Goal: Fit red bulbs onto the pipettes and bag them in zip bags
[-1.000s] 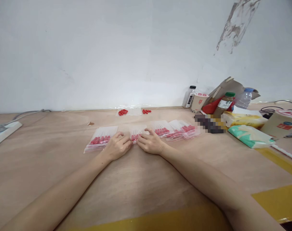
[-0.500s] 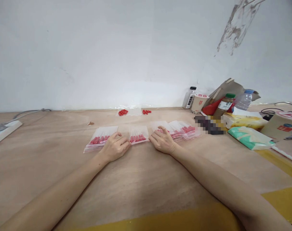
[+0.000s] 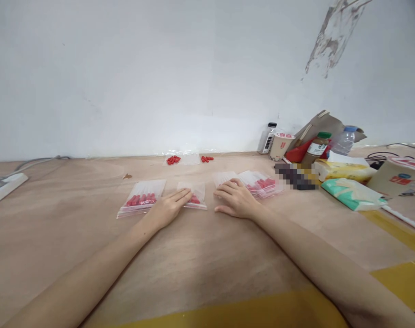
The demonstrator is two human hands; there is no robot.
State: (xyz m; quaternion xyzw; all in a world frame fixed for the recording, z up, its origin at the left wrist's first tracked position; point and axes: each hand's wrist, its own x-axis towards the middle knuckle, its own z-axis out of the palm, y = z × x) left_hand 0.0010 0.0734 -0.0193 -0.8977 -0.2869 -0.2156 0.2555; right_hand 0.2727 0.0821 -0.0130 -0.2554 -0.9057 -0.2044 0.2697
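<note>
My left hand lies with outstretched fingers on a small clear zip bag of red pieces, partly covering it. To the left of that hand is a stack of similar bags, each showing several red, capsule-like pieces. My right hand rests palm down with its fingers spread, over the left part of a group of overlapping bags. Its fingers hide some of those bags. Farther back, by the wall, are two small heaps of loose red pieces on clear plastic.
On the right stand a black-capped bottle, a paper cup, a green-capped bottle, a tissue pack and a green-and-white packet. A power strip lies at the far left. Yellow tape runs along the front edge.
My left hand has flattened and moved right onto the middle bag, which sits slightly nearer me. My right hand has spread its fingers and come off that bag's edge.
</note>
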